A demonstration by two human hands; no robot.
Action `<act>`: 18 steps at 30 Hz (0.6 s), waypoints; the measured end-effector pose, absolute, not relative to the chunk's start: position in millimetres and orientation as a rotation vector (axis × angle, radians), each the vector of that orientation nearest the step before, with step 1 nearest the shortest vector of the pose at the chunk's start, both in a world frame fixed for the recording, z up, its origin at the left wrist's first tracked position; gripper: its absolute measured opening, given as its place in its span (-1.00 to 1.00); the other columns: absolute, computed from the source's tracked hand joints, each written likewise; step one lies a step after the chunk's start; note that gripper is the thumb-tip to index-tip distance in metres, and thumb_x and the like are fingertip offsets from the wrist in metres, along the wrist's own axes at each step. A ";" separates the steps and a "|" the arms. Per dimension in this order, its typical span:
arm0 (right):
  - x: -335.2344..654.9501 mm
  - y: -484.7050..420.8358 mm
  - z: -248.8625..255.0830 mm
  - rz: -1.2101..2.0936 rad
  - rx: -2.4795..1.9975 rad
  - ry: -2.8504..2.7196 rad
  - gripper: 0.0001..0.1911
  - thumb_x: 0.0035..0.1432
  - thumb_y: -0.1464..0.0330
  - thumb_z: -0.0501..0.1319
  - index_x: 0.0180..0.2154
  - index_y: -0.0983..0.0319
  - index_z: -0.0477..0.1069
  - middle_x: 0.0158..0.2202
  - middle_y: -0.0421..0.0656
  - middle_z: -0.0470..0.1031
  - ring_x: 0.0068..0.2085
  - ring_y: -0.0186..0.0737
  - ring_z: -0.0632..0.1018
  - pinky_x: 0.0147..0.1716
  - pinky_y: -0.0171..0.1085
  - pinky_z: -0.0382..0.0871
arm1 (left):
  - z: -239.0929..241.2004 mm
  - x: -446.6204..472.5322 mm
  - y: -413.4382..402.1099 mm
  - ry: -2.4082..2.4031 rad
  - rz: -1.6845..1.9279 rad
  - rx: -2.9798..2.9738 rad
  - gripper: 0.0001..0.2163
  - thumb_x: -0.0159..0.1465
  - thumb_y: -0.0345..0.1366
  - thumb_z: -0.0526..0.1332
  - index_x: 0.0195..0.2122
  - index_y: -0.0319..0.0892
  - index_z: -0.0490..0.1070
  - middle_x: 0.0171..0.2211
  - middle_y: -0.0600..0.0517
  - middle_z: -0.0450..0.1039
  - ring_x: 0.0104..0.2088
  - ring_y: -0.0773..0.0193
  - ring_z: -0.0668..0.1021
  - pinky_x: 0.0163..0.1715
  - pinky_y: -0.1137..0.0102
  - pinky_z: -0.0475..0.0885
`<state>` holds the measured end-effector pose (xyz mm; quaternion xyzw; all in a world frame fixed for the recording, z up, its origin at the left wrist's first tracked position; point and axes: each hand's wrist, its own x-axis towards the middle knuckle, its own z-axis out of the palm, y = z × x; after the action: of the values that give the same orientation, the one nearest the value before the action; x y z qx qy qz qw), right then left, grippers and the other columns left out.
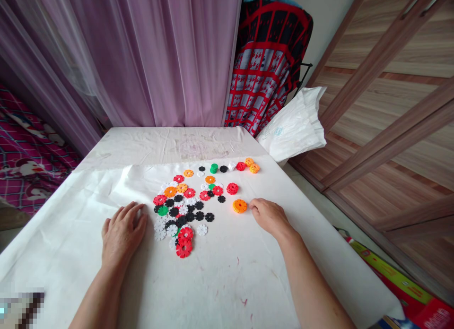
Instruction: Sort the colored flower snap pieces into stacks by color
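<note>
My left hand (125, 229) lies palm down with fingers extended on the white cloth, just left of a loose spread of notched plastic discs. Nothing shows in its grasp. Red discs (184, 248), black discs (199, 216), white discs (202, 229) and a green disc (162, 211) overlap in that spread. Over on the right, my right hand (268, 216) has its fingers curled together beside a stack of orange discs (240, 206), with a narrow gap between. Whatever those fingers hold, if anything, is hidden. Behind that stack sits a red stack (232, 188).
Along the back stand a green stack (213, 168), a black stack (223, 168), a white stack (231, 166), another red stack (241, 166) and orange stacks (254, 168). A white bag (292, 125) rests at the table's right edge. A wooden wardrobe (386, 107) rises to the right.
</note>
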<state>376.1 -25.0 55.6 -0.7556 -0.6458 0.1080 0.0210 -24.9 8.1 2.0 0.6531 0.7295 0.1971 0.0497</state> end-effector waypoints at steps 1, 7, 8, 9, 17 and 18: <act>374.2 -25.6 55.7 0.342 -2.365 -2.038 -0.67 0.28 0.48 0.07 -0.11 0.10 0.56 -0.03 -0.13 0.63 -0.05 -0.12 0.61 -0.15 -0.24 0.35 | 2.2 -24.7 8.2 2.222 0.600 1.989 -0.58 0.42 -0.05 -0.04 0.11 -0.06 0.48 0.27 -0.14 0.41 0.34 -0.10 0.33 0.33 -0.10 0.13; 364.4 -24.6 57.4 0.352 -2.369 -2.104 -0.67 0.29 0.47 0.05 -0.16 0.08 0.57 -0.06 -0.14 0.65 -0.08 -0.11 0.62 -0.21 -0.25 0.32 | 4.0 -23.1 8.2 2.221 0.627 1.995 -0.61 0.41 -0.09 0.00 0.10 -0.03 0.49 0.25 -0.13 0.43 0.33 -0.09 0.34 0.32 -0.10 0.15; 364.6 -24.7 58.0 0.359 -2.369 -2.099 -0.67 0.29 0.46 0.06 -0.17 0.08 0.57 -0.06 -0.13 0.65 -0.08 -0.11 0.62 -0.20 -0.24 0.32 | 4.2 -23.0 8.2 2.222 0.624 1.994 -0.61 0.41 -0.09 0.00 0.10 -0.03 0.49 0.25 -0.13 0.44 0.33 -0.09 0.34 0.32 -0.10 0.16; 365.5 -25.0 58.7 0.370 -2.379 -2.085 -0.68 0.29 0.46 0.06 -0.16 0.09 0.57 -0.06 -0.13 0.65 -0.07 -0.10 0.62 -0.19 -0.24 0.32 | 4.3 -23.0 8.1 2.224 0.618 1.994 -0.61 0.41 -0.09 -0.01 0.11 -0.04 0.49 0.25 -0.13 0.43 0.33 -0.09 0.34 0.32 -0.10 0.16; 364.6 -20.3 64.1 0.465 -1.975 -2.245 -0.32 0.10 0.55 0.18 0.25 0.05 0.32 0.26 -0.11 0.37 0.15 -0.16 0.49 0.05 -0.27 0.32 | 1.7 -25.0 8.2 2.222 0.596 2.022 -0.57 0.42 -0.06 -0.04 0.11 -0.07 0.49 0.27 -0.15 0.41 0.32 -0.11 0.34 0.31 -0.09 0.18; 362.7 -17.5 64.3 0.507 -1.903 -2.308 -0.30 0.09 0.56 0.18 0.26 0.02 0.32 0.27 -0.14 0.35 0.17 -0.17 0.48 0.07 -0.28 0.31 | 1.6 -25.0 8.3 2.225 0.597 2.020 -0.58 0.42 -0.06 -0.04 0.10 -0.07 0.49 0.26 -0.15 0.41 0.32 -0.11 0.35 0.31 -0.09 0.18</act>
<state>362.7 -17.5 64.3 -0.6263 -0.7596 0.1669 0.0537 -25.0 8.3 1.6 0.6588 0.7257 0.1946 0.0388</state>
